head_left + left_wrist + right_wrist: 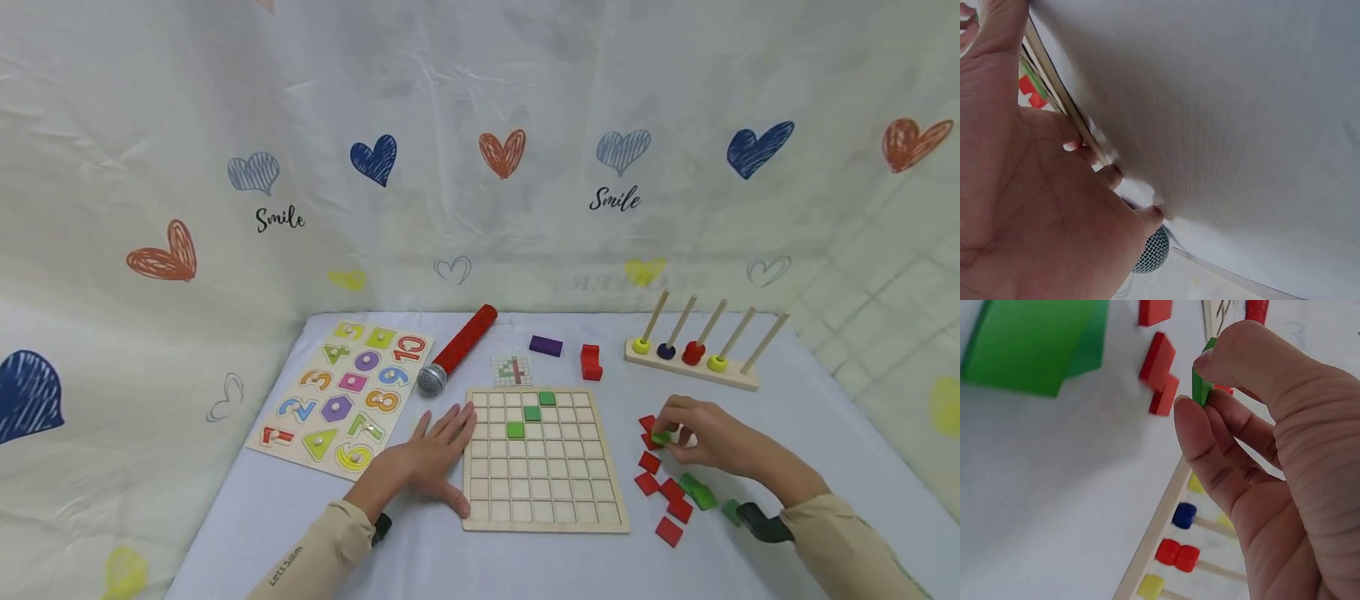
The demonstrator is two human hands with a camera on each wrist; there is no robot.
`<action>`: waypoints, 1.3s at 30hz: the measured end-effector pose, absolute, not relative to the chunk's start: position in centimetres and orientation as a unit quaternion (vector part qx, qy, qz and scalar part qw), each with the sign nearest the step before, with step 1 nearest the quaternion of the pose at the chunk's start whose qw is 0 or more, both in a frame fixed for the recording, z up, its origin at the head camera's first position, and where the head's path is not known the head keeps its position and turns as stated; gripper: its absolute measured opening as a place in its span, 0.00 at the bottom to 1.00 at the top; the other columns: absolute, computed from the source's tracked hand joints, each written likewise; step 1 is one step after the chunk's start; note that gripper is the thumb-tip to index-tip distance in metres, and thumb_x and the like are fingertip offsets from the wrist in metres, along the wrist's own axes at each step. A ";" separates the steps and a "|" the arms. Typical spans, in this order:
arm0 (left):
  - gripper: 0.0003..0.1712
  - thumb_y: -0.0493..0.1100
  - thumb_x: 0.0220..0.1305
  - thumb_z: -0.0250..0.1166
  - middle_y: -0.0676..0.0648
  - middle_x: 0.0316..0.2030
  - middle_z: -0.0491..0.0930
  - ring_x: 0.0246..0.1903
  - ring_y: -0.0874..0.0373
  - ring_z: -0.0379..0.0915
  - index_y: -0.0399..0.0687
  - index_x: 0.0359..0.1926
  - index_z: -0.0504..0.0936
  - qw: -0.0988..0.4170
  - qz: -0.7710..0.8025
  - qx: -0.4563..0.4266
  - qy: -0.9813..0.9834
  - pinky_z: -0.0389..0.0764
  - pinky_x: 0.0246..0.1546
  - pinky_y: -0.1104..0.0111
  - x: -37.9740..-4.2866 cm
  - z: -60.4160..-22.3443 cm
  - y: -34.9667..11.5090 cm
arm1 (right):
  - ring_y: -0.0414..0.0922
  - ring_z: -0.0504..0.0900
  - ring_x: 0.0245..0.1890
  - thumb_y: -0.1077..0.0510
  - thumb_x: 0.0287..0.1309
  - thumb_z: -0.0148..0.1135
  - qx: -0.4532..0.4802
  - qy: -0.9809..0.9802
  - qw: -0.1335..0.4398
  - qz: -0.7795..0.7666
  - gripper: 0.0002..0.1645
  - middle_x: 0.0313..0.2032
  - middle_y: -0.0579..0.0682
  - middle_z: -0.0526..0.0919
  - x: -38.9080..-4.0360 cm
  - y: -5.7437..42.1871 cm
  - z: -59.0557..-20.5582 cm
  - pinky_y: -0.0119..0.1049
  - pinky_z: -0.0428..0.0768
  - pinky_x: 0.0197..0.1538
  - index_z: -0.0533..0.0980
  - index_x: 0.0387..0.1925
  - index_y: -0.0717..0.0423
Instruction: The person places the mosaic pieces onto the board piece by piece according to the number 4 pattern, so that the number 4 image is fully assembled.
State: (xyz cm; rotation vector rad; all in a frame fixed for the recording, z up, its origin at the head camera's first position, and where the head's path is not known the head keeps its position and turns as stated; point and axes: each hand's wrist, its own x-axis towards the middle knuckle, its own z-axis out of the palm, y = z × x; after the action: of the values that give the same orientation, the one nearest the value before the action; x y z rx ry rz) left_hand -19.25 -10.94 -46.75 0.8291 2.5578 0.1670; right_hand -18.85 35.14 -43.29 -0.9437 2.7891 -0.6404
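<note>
Hands well apart. Right hand (705, 429), right of frame centre, pinches one green tile (661, 438) between thumb and fingertips, near the loose red tiles (649, 462); more loose green tiles (702, 496) at lower right, by the wrist. Left hand (433, 460), just left of centre, fingers spread, touches left edge of the wooden grid board (556, 492), thumb at its lower-left corner. Three seated green tiles (532, 413) run diagonally in the board's upper cells. Pattern card (512, 371) just above the board. Red microphone (465, 342) upper left of it, number puzzle (342, 432) further left. Peg stand (738, 377) at right. Tabletop (555, 575) white.
</note>
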 end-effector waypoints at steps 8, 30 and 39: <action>0.84 0.82 0.47 0.75 0.48 0.89 0.32 0.88 0.45 0.27 0.51 0.88 0.37 0.221 0.090 0.311 0.920 0.36 0.85 0.36 -19.8 -48.4 -11.4 | 0.31 0.79 0.36 0.65 0.57 0.78 -0.331 0.918 0.072 -0.209 0.14 0.42 0.42 0.83 -19.0 32.8 -42.5 0.28 0.87 0.39 0.85 0.43 0.48; 0.80 0.78 0.50 0.76 0.47 0.89 0.34 0.89 0.47 0.28 0.49 0.88 0.40 0.221 0.051 0.299 0.927 0.37 0.87 0.40 -19.3 -46.8 -11.0 | 0.41 0.81 0.41 0.65 0.61 0.76 -0.373 0.902 0.103 -0.192 0.13 0.46 0.46 0.81 -19.6 25.9 -41.7 0.32 0.89 0.43 0.84 0.44 0.48; 0.81 0.79 0.50 0.76 0.48 0.89 0.34 0.88 0.47 0.28 0.50 0.88 0.39 0.221 0.069 0.303 0.924 0.36 0.87 0.39 -19.6 -47.4 -11.2 | 0.42 0.81 0.41 0.67 0.62 0.74 -0.421 0.883 0.084 -0.189 0.11 0.44 0.46 0.80 -20.0 23.4 -42.0 0.31 0.88 0.44 0.84 0.43 0.51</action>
State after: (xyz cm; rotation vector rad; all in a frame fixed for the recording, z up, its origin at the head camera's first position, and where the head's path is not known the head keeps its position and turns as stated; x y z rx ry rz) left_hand -19.59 -11.25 -47.39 0.8375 2.5551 0.1904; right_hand -19.97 23.36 -41.95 -1.2552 2.6362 -0.5633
